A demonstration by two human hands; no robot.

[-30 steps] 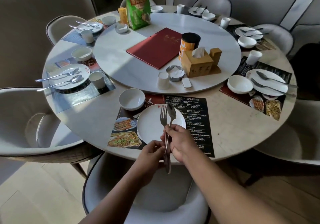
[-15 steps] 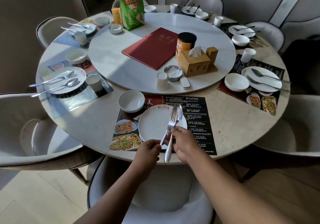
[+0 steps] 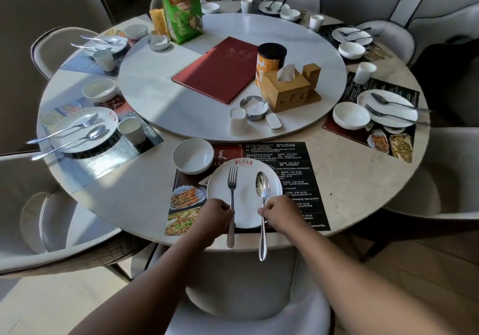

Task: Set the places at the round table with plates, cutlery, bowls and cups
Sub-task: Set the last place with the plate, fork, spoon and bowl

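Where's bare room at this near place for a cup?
The near placemat right of the plate is bare, as is the tabletop beyond it toward the right-hand placemat. Crowded: bowl at the plate's far left; left hand with fork and right hand with spoon over the plate.

Fork, in left hand: polished metal. Spoon, in right hand: polished metal, mirror-bright. Plate, between the hands: white glazed ceramic, smooth. Bowl, beyond left hand: same glaze. Placemat, under plate: glossy printed sheet. Desk, right of right hand: pale, stone-like, matt. Tissue box, far beyond hands: plain wood.
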